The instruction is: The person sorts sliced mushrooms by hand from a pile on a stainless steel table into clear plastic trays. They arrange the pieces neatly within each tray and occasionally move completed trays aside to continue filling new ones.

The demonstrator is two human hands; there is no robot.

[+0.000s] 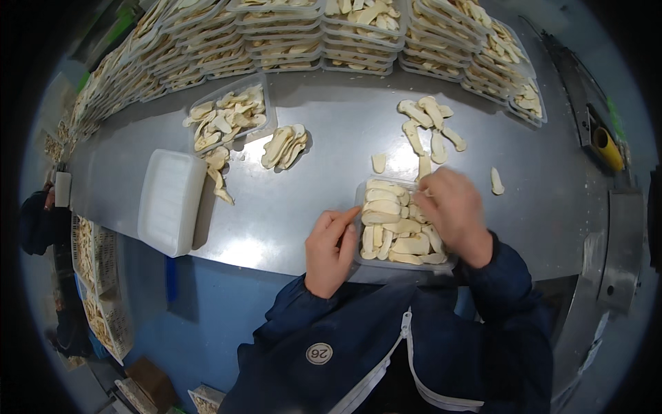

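A clear plastic tray (408,267) sits at the table edge before me, holding rows of pale mushroom slices (411,243). Against its left side rests my left hand (331,251), index finger and thumb apart, the fingertip touching the rim. My right hand (457,215) is bent over the tray's upper right part and is blurred. Its fingertips are close to the slices there; whether they pinch one is unclear. Just beyond the tray lie loose mushroom slices (438,147), and a single short slice (379,163) is near its upper left corner.
Stacked trays of slices (284,46) line the back of the metal table (320,196). To the left are a filled tray (230,116), a pile of slices (284,146) and a stack of white trays (170,202). One slice (497,181) lies at right. White crates (106,259) and another person (39,222) are far left.
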